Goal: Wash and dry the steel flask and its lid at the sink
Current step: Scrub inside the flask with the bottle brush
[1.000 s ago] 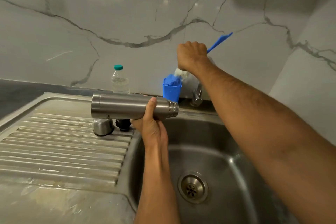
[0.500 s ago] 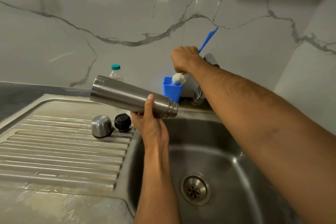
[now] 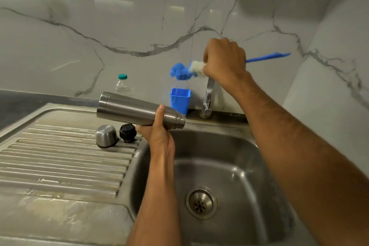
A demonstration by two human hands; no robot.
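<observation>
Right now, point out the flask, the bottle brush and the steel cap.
flask (image 3: pixel 129 109): head view, middle of its steel body.
bottle brush (image 3: pixel 180 71): head view, on the blue bristle head.
steel cap (image 3: pixel 106 136): head view, on its rounded side.

No text, label, brand, number or sign can be read anywhere. The steel flask (image 3: pixel 131 110) shows a plain brushed side, and the small clear bottle (image 3: pixel 123 86) at the back carries no legible label.
</observation>
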